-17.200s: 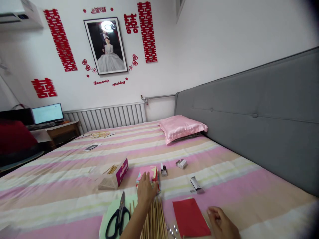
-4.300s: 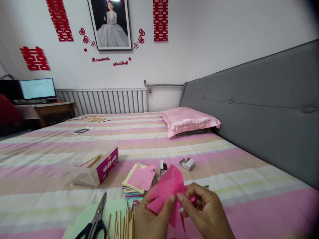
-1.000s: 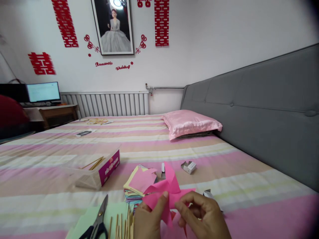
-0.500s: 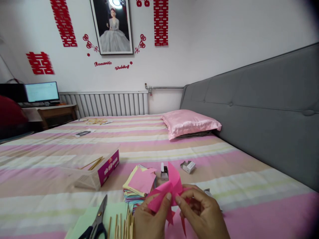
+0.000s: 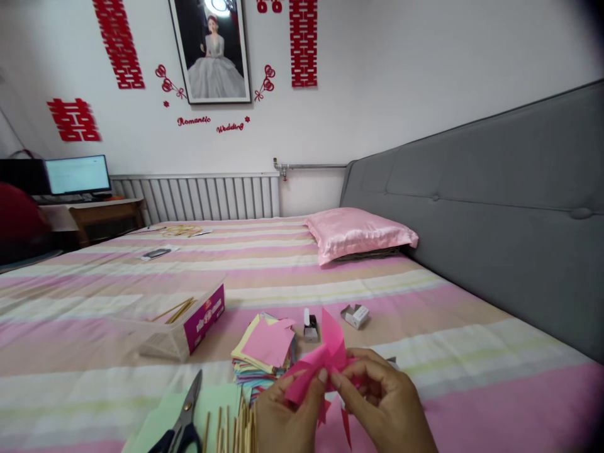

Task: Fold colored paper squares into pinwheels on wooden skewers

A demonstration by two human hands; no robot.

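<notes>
Low in the middle of the view, both my hands pinch a folded pink paper shape (image 5: 325, 352) with pointed flaps. My left hand (image 5: 287, 418) holds its left side with thumb and fingers closed. From the right, my right hand (image 5: 389, 409) meets it, fingertips pressed on the paper's centre. Just behind the hands lies a stack of coloured paper squares (image 5: 264, 352). Several wooden sticks (image 5: 236, 428) and black-handled scissors (image 5: 182, 425) on a pale green sheet (image 5: 155, 421) lie to the left of my left hand.
All this lies on a striped pink bedsheet (image 5: 425, 352). A purple-sided box with sticks (image 5: 186, 324), a small stapler (image 5: 310, 327) and a small white box (image 5: 355, 314) sit beyond the paper. A pink pillow (image 5: 358, 234) and grey headboard (image 5: 495, 214) are to the right.
My fingertips have drawn closer together on the pink paper, and its flaps have folded in toward the centre. The hands stay in the same place.
</notes>
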